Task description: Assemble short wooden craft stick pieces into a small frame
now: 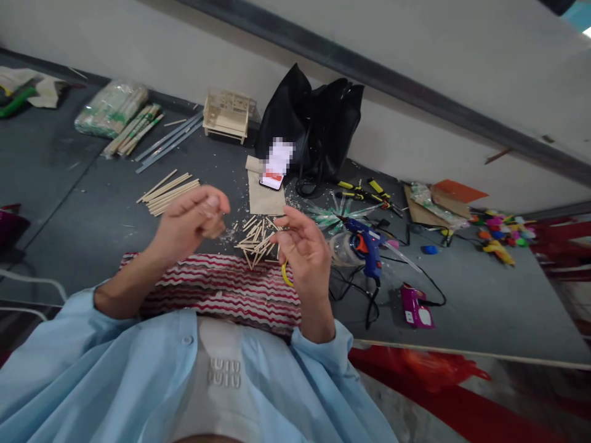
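Over the near part of the table, my left hand (191,218) is closed, thumb pressed against curled fingers; anything in it is too small or hidden to make out. My right hand (305,252) is loosely curled with a gap between thumb and forefinger, and I see nothing held there. Beneath and between the hands lies a loose pile of short wooden sticks (258,243). A yellow ring-shaped handle (286,275) shows partly behind my right hand. Longer wooden sticks (170,194) lie in a row beyond my left hand. A red-and-white striped cloth (221,283) covers the table's front edge.
A blue glue gun (367,246) with a black cord stands to the right, near a purple box (415,307). Behind are a phone (277,163), a black bag (314,123), a small wooden model (228,117) and bagged sticks (111,107). Yellow-black pliers (360,191) lie right of the bag.
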The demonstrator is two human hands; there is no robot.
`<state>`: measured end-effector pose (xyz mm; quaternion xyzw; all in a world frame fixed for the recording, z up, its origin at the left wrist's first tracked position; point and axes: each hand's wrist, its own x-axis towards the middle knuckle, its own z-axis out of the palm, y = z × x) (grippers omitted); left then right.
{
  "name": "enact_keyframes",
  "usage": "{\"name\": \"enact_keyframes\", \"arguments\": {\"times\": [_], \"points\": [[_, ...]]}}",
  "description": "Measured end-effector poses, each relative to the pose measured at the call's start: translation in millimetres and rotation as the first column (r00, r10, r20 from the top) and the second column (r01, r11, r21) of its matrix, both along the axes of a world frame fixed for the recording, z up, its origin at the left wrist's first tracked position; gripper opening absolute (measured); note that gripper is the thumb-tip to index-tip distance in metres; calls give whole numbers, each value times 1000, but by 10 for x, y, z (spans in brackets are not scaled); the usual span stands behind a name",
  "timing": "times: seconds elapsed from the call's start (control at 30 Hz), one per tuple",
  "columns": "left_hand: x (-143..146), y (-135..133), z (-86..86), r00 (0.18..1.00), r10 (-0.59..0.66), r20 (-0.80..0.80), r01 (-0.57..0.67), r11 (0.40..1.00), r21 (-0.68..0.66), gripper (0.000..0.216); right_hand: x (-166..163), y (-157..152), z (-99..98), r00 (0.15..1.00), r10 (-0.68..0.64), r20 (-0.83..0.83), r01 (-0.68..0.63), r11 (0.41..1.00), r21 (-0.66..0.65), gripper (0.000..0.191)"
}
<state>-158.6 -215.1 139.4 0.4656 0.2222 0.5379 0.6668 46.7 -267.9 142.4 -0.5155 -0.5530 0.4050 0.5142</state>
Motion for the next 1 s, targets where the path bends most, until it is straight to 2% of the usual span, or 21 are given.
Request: {"name": "enact_keyframes", "arguments": {"times": [0.1,0.17,0.33,0.43,0.5,0.57,0.63,0.7,0.73,0.8,0.9,0.97,1.0], "points": [[-150,23,271,980,61,190,-69,997,37,16,164,78,-215,995,-90,35,93,992,-85,55],[-180,21,409,957,91,275,-102,994,26,23,205,106,-311,993,-76,92,85,992,-94,61],[-72,-4,582,883,138,449,-109,990,-90,33,37,90,-416,985,123,118,-103,982,-160,78],[56,-55,643,886,112,450,-65,991,-119,31,-182,98,-481,969,239,58,-222,952,-212,96],[155,-99,655,910,87,406,-44,992,-116,26,-320,120,-522,952,305,-40,-305,921,-241,105],[256,-129,609,934,72,350,-37,994,-105,22,-410,137,-531,901,370,-226,-418,880,-227,100],[342,-128,483,952,75,298,-60,996,-59,17,-429,137,-491,818,406,-409,-515,833,-204,87],[398,-97,291,967,93,236,-102,995,25,14,-383,123,-413,774,356,-524,-514,836,-191,75],[415,-76,185,979,91,184,-105,992,64,15,-347,115,-369,778,309,-548,-477,857,-194,71],[430,-37,-13,996,88,-20,-86,992,92,17,-271,110,-292,814,206,-543,-372,903,-216,62],[442,-12,-219,956,113,-271,-32,958,284,20,-191,138,-235,866,67,-496,-207,950,-233,49],[459,-23,-301,937,108,-332,15,938,346,34,-156,171,-233,893,-6,-449,-102,971,-216,41],[471,-35,-333,938,90,-334,27,943,331,45,-141,186,-238,907,-37,-421,-54,978,-202,37]]}}
